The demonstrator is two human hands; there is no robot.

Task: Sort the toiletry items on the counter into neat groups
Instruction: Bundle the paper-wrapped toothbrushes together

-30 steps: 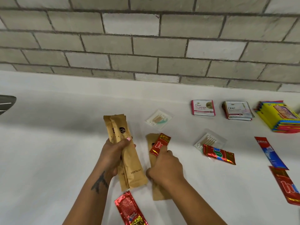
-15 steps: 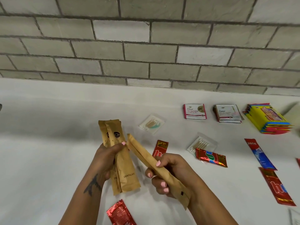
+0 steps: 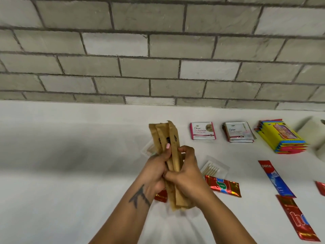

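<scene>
The scene is seen from a single head-worn camera, angled forward and down at close range. The grip on the brown paper sachets [image 3: 171, 155] is centred, with the white counter [image 3: 70, 173] beneath and the grey brick wall [image 3: 158, 50] beyond.

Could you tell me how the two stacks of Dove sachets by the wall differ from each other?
The left Dove stack has a pink-bordered top sachet with a gold round badge; the right Dove stack has a silvery-grey top sachet without one. The left stack looks thin and squared up; the right looks thicker, with fanned edges. Both lie flat on the white counter, untouched by either hand.
</scene>
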